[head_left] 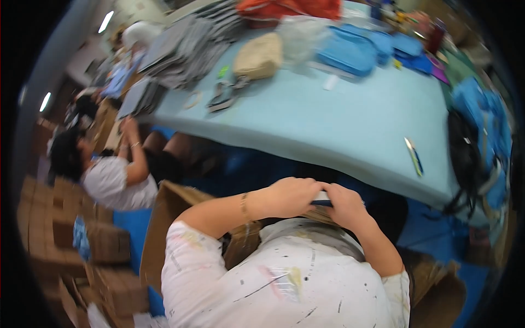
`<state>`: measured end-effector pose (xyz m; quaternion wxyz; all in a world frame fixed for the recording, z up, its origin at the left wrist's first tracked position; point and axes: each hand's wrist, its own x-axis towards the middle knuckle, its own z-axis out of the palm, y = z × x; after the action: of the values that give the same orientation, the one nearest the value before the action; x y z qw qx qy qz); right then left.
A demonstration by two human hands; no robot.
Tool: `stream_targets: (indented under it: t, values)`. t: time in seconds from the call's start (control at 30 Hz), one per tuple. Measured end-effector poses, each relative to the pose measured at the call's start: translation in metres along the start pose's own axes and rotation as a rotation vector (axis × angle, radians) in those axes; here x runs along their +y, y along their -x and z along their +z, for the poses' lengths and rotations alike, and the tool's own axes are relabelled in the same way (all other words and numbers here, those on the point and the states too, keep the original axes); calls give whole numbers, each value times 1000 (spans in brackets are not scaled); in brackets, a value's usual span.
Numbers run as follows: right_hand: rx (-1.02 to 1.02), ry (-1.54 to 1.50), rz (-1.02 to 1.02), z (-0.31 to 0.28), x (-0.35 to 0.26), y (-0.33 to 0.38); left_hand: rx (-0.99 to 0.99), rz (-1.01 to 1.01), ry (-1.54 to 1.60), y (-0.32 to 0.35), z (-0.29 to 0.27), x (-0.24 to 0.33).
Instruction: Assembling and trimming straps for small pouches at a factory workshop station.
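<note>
My left hand [294, 195] and my right hand [346, 206] meet close in front of my body, just off the table's near edge. Both have curled fingers around a small flat piece [321, 200] with a pale top and a dark edge. Most of it is hidden by the fingers, so its kind cannot be told. On the table, a pen-like tool [414, 156] with a yellow end lies to the right, beyond my right hand. A dark grey strap piece [224, 97] lies farther off beside a beige pouch [259, 56].
The pale blue table [306, 120] carries grey folded pieces [186, 46], a blue bag [347, 50] and an orange-red cloth [290, 8]. Blue and black bags [473, 142] hang at its right end. Open cardboard boxes [180, 197] flank me. A co-worker [117, 175] sits at the left.
</note>
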<state>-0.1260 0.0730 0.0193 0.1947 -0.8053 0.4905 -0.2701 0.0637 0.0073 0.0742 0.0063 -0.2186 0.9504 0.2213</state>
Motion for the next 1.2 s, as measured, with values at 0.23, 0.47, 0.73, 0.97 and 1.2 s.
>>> stream_targets:
  t: [0.23, 0.47, 0.73, 0.97, 1.2]
  values:
    - [-312, 8, 105, -24, 0, 3, -15, 93, -12, 0, 16, -6]
    - [-472, 54, 60, -34, -6, -13, -34, 8, 488, 7, 29, -22]
    - [-670, 65, -94, -40, -19, -50, -324, -385, 1600, 31, 56, -49]
    - [229, 157, -6, -33, 103, -142, -89, -163, 1456, 25, 91, -36]
    - [-49, 557, 369, -17, 138, -200, -6, -175, 1328, 32, 91, -27]
